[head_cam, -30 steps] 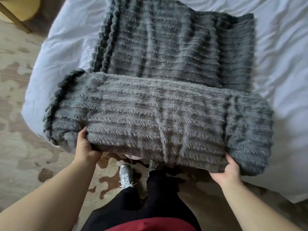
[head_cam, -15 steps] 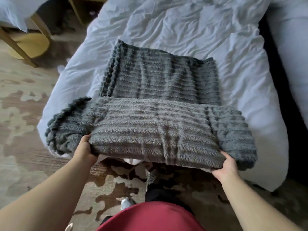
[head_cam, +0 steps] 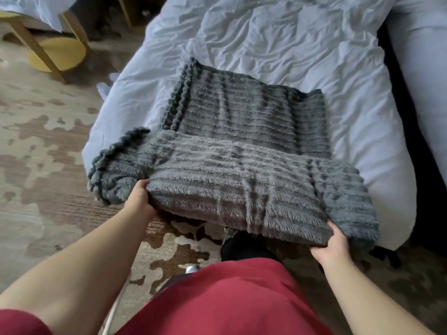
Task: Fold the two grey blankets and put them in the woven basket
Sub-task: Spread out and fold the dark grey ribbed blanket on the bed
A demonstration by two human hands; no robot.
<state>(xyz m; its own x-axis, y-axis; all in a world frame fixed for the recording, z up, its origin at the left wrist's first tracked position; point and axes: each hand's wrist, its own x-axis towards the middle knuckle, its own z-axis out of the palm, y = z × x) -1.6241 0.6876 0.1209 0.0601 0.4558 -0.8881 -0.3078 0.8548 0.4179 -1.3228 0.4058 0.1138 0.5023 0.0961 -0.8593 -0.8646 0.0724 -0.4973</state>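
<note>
While both hands, left hand (head_cam: pixel 141 198) and right hand (head_cam: pixel 332 245), grip the grey blanket (head_cam: pixel 242 180) near edge, folding's midway; next, carry it over the far half on the bed (head_cam: pixel 290 44).

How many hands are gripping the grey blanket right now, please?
2: the left hand grips the near-left edge of the grey blanket, the right hand its near-right corner.

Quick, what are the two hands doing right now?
Left hand: holding the grey blanket at its near edge.
Right hand: holding the same near edge, further right.
</note>
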